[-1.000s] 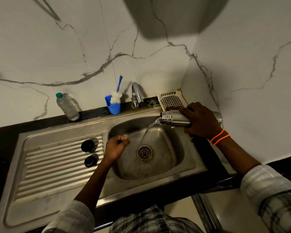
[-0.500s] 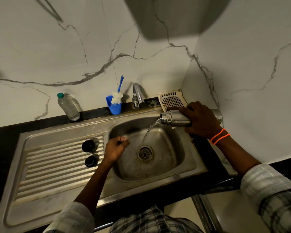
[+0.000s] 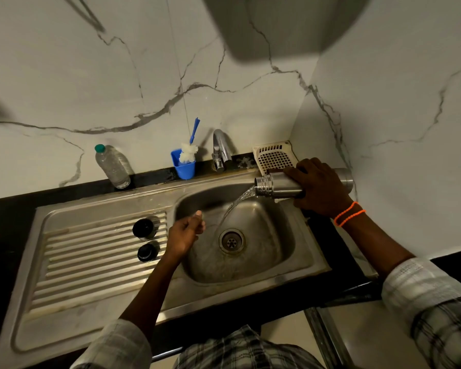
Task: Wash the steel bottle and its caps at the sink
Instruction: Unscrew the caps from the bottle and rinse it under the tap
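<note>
Brushed steel sink [image 3: 104, 310], shiny steel bottle [image 3: 276, 185], glossy chrome tap [image 3: 222, 149], clear plastic bottle [image 3: 113, 166], veined marble wall [image 3: 64, 75]

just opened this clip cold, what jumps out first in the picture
The right hand grips a steel bottle lying level over the sink basin's right rim, and water pours from its open mouth toward the drain. The left hand hangs curled and empty over the basin's left side. Beside it, two dark caps stand on the ribbed drainboard.
</note>
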